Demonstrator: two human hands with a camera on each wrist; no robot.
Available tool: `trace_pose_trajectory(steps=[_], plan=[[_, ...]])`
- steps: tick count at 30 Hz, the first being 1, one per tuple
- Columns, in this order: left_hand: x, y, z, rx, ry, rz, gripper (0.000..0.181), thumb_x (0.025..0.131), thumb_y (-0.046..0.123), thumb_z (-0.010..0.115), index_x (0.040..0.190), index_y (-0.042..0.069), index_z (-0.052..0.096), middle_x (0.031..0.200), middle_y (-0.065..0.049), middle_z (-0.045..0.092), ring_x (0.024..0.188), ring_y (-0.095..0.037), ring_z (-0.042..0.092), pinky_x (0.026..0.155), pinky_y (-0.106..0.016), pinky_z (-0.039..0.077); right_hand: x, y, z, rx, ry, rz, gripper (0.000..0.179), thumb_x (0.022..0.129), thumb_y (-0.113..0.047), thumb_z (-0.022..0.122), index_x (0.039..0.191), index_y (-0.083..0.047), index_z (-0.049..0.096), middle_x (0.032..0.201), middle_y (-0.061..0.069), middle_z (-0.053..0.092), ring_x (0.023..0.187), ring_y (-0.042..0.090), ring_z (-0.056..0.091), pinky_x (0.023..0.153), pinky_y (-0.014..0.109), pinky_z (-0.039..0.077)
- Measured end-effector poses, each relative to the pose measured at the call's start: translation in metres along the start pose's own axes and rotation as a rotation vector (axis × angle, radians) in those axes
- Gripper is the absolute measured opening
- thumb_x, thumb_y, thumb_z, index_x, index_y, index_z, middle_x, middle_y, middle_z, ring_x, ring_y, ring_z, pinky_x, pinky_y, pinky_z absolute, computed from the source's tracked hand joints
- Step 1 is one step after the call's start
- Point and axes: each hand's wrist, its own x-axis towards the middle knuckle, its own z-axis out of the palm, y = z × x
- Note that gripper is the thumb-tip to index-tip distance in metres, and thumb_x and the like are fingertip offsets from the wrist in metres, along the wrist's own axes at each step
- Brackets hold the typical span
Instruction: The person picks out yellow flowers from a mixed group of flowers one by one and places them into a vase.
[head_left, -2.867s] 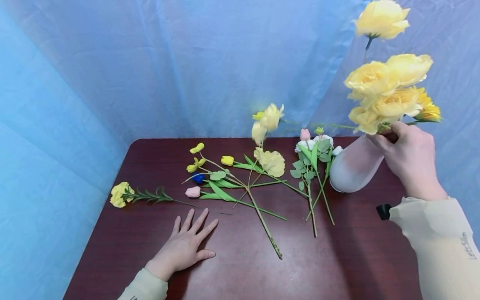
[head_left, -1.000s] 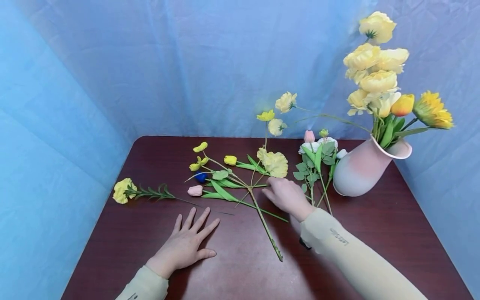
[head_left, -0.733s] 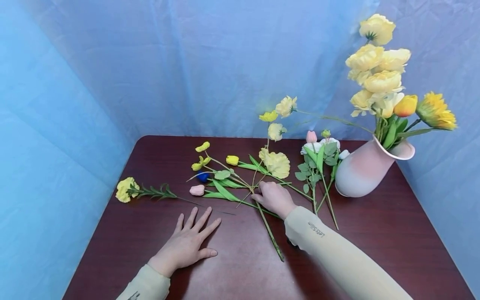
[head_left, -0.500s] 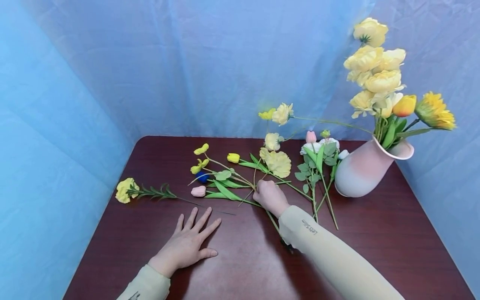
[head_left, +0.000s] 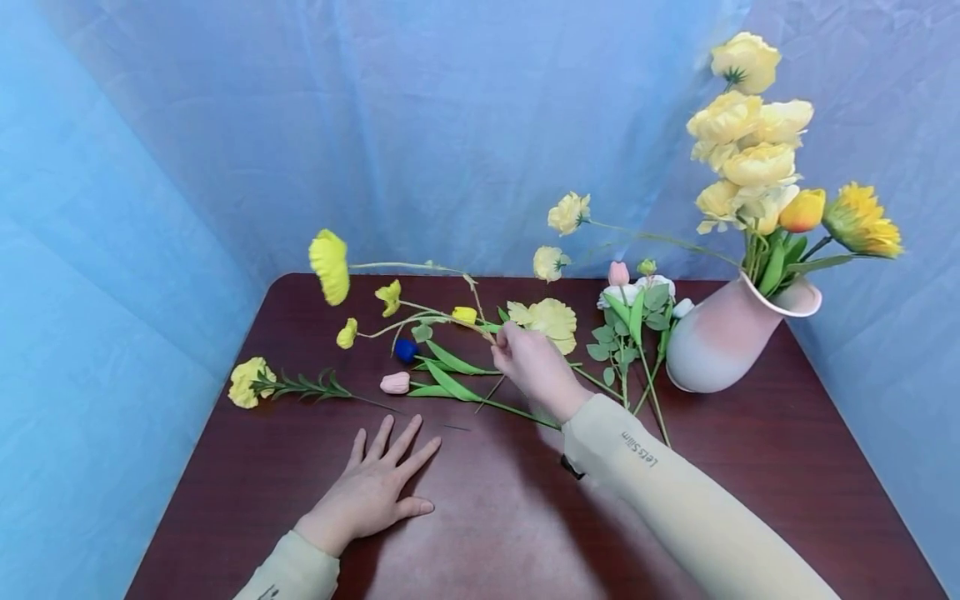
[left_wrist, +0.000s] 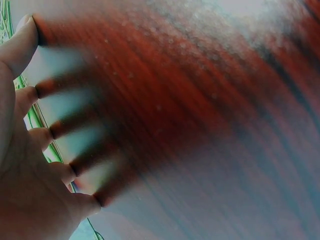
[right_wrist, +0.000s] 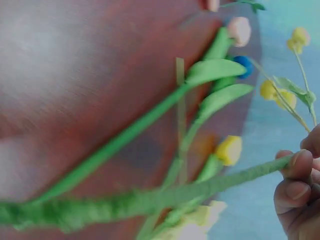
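Note:
My right hand (head_left: 534, 367) pinches the stem of a branched artificial yellow flower (head_left: 328, 267) over the middle of the table, its blooms reaching up and left. In the right wrist view, thumb and fingers (right_wrist: 299, 165) close on the thick green stem (right_wrist: 220, 187), which runs back toward the lower left. Fingers spread, my left hand (head_left: 375, 496) rests flat on the tabletop; the left wrist view shows its palm (left_wrist: 30, 185) from the side. Beneath the lifted flower lie a pink tulip (head_left: 395, 382), a blue tulip (head_left: 406, 350) and a yellow tulip (head_left: 464, 315).
A pink-and-white vase (head_left: 712, 342) with yellow flowers stands tilted-looking at the right. Beside it lie white roses and a pink tulip (head_left: 618, 272). A yellow carnation (head_left: 247, 383) lies at the left, a pale yellow flower (head_left: 551, 323) behind my right hand. Blue cloth (head_left: 450, 142) surrounds the table.
My right hand has left the flowers in the vase, moved left to the middle of the table and picked up the branched yellow flower, whose blooms have risen and swung left. My left hand stays put.

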Motion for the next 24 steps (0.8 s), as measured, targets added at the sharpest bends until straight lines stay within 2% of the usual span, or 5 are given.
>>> trace_pose_trajectory(steps=[10,14,18,21,24], plan=[[-0.001,-0.001,0.001,0.012,0.012,-0.007,0.082,0.09,0.064,0.065,0.16,0.033,0.037,0.171,-0.008,0.019,0.153,-0.05,0.013,0.115,-0.075,0.014,0.012,-0.022,-0.054,-0.317,0.283,-0.437,0.004,0.098,-0.004,0.063,0.099,-0.002,0.06,0.075,0.005,0.056,0.049,0.016,0.045,0.04,0.029,0.037],[-0.001,-0.001,0.002,0.011,0.012,-0.01,0.083,0.089,0.064,0.065,0.16,0.033,0.036,0.171,-0.007,0.017,0.154,-0.049,0.013,0.115,-0.075,0.014,0.012,-0.027,-0.078,-0.402,0.34,-0.513,0.006,0.1,0.003,0.053,0.096,-0.001,0.056,0.072,0.006,0.048,0.048,0.016,0.035,0.039,0.03,0.028],[-0.001,-0.002,0.003,0.017,0.013,-0.007,0.083,0.089,0.065,0.065,0.16,0.033,0.036,0.172,-0.007,0.017,0.154,-0.049,0.014,0.115,-0.075,0.014,0.01,-0.032,-0.101,-0.498,0.355,-0.561,0.019,0.091,0.017,0.044,0.097,0.002,0.053,0.071,0.006,0.04,0.051,0.015,0.024,0.047,0.031,0.019],[-0.001,-0.002,0.003,0.025,0.028,0.005,0.082,0.09,0.065,0.065,0.16,0.032,0.036,0.171,-0.008,0.018,0.153,-0.05,0.015,0.114,-0.075,0.015,0.009,-0.033,-0.116,-0.596,0.387,-0.581,0.027,0.083,0.022,0.04,0.096,0.001,0.051,0.072,0.006,0.039,0.05,0.016,0.021,0.05,0.034,0.016],[-0.001,-0.002,0.003,0.023,0.037,0.011,0.082,0.09,0.064,0.065,0.16,0.032,0.037,0.171,-0.008,0.019,0.153,-0.05,0.015,0.114,-0.075,0.016,0.009,-0.031,-0.129,-0.63,0.438,-0.612,0.024,0.087,0.02,0.042,0.095,0.001,0.053,0.07,0.006,0.039,0.047,0.017,0.024,0.044,0.032,0.019]])
